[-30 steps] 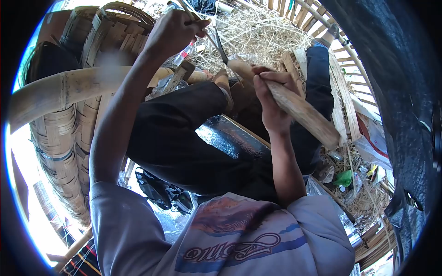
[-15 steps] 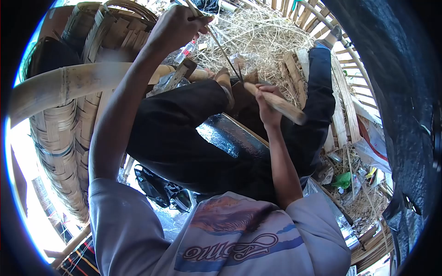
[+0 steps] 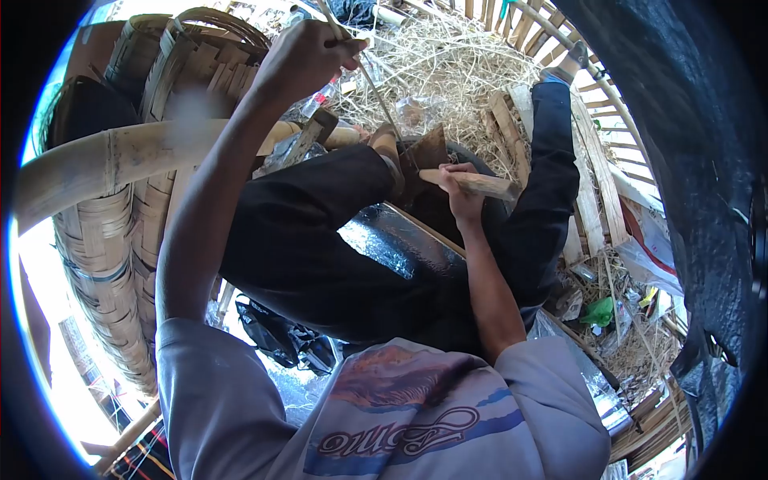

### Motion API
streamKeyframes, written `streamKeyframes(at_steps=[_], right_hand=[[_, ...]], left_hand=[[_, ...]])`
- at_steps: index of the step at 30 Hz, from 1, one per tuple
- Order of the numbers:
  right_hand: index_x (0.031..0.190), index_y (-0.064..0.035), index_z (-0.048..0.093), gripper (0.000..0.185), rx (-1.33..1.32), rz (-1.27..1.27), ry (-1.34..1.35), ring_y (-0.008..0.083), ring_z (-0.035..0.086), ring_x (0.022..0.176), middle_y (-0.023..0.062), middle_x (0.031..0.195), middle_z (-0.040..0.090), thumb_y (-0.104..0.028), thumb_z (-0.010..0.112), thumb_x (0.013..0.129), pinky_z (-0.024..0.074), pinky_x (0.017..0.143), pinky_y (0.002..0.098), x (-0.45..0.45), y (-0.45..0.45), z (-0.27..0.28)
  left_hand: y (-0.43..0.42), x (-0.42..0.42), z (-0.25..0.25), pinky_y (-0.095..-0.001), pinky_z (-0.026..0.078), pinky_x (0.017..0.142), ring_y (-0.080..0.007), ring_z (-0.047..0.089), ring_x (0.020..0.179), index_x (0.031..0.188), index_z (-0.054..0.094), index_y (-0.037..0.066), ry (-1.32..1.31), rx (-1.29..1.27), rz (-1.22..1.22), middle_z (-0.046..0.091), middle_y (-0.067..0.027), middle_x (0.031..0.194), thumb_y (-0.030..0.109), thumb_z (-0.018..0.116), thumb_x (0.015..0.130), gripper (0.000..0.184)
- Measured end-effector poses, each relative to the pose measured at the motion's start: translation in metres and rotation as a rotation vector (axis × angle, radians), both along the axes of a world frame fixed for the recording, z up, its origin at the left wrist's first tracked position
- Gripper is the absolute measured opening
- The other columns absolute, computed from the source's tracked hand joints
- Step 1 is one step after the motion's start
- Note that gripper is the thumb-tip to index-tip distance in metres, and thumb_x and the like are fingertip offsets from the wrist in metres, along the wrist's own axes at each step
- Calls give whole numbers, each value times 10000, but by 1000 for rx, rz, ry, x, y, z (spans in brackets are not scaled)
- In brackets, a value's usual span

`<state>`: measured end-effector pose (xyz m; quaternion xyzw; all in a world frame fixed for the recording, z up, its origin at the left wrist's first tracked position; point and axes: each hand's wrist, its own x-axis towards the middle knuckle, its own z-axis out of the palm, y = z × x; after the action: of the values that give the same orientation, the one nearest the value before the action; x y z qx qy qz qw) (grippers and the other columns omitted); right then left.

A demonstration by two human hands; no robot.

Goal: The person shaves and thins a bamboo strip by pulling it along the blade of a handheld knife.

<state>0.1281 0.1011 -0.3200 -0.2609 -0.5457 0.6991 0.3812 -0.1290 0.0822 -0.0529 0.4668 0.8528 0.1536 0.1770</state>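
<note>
My left hand (image 3: 308, 60) is raised at the upper left, its fingers closed on a thin bamboo strip (image 3: 374, 90). The strip slants down toward a spot between my feet. My right hand (image 3: 462, 190), lower and right of centre, grips a wooden-handled knife (image 3: 492, 187). Its handle lies nearly level and points left, toward the strip's lower end. The blade is hard to make out against the dark background. Just above the handle's left end stands a brown flat piece (image 3: 430, 149), with a dark round container (image 3: 472, 156) behind it.
Woven bamboo baskets (image 3: 100, 264) and a thick bamboo pole (image 3: 88, 164) are on the left. Straw (image 3: 448, 64) covers the ground ahead. Wooden slats (image 3: 510, 132) lie near my right leg, and a dark plastic sheet (image 3: 688, 160) hangs at the right.
My right hand has moved slightly down, and the knife handle has turned closer to level. My left hand has dropped a little, still holding the strip.
</note>
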Motion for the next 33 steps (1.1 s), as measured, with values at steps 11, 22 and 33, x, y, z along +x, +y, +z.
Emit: streamKeyframes(at_steps=[11,22,33], right_hand=[[885,-26,584,96,-213,-24,-21,123,608,863,86,898,634,-51,657,828,504,780,268,18,-13,-7],[926,-88,595,167,-323,-116,-258,183,594,961,65,999,612,-151,696,809,552,796,419,47,26,-34],[940,-68,606,202,-448,-218,-291,209,600,949,84,986,604,-163,707,793,554,796,420,58,30,2]], left_hand=[[-7,-18,-10,-309,510,638,-151,651,623,841,708,19,0,-41,24,691,-92,728,363,606,874,361],[1,-7,3,-283,510,558,-125,657,577,805,700,0,-186,-29,43,688,-87,698,339,615,887,359],[7,-8,-2,-254,492,481,-132,646,544,838,673,-48,-315,-11,-20,689,-113,754,345,573,915,413]])
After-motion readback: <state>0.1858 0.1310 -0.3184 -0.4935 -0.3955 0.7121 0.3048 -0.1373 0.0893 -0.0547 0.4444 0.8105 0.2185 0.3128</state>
